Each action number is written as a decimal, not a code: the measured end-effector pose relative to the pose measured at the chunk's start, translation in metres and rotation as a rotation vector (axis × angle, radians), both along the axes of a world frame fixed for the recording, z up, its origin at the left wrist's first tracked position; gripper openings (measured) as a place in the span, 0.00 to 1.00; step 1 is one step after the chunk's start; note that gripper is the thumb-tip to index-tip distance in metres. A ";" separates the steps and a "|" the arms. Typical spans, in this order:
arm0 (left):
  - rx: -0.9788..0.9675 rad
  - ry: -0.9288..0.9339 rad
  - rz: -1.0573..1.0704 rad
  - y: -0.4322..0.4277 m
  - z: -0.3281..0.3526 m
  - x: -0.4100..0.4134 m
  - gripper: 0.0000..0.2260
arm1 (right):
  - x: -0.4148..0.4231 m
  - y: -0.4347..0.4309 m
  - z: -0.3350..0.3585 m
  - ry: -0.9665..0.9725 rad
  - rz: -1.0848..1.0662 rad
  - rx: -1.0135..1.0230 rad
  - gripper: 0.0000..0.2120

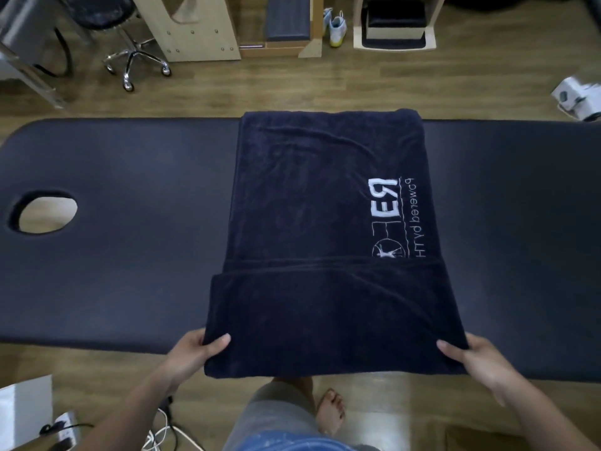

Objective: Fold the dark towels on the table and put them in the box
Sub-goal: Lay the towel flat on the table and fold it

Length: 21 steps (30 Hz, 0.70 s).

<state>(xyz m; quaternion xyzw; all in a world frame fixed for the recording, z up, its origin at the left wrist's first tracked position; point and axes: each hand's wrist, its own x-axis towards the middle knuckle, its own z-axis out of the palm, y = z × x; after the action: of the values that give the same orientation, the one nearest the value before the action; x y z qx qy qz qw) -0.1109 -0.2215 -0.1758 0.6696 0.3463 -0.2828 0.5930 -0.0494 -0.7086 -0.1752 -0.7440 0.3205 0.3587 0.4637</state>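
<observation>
the left hand (192, 353) pinches the near left corner of the dark towel (325, 222), thumb on top and fingers curled underneath. the right hand (478, 359) grips the near right corner the same way, thumb lying on the cloth. between the 2 hands the near edge of the towel hangs just past the table's near side, lifted slightly off it.

the towel lies across the middle of the dark padded table (130, 255), reaching to its far edge. its near part is a doubled layer folded over the rest, with the fold line running across. a white stitched logo (390, 219) shows on the right half, its lettering reading backwards. an oval hole (44, 211) cuts through the table at the left end.

on the wooden floor beyond, at the far right, sits a white carton (577, 99); it is too blurred to tell what is in it. a cream open-fronted unit (395, 43) against the far side holds something dark. left of it stand pale shoes (336, 27), and further left a stool (136, 60) with a chrome wheeled base.
</observation>
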 end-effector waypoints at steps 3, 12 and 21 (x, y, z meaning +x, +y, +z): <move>0.163 -0.114 0.038 -0.004 0.005 0.010 0.04 | -0.004 -0.002 -0.001 0.001 0.104 -0.056 0.12; -0.118 0.004 0.285 -0.006 0.005 0.014 0.11 | 0.000 0.005 0.004 -0.049 0.138 -0.168 0.11; -0.105 -0.232 0.186 -0.010 0.041 0.089 0.16 | 0.060 0.035 0.021 -0.224 -0.217 0.017 0.08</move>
<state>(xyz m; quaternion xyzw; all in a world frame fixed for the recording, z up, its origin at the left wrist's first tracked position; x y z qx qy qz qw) -0.0216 -0.2315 -0.1350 0.6310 0.3205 -0.1652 0.6869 0.0111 -0.6740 -0.1544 -0.7365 0.3421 0.2238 0.5390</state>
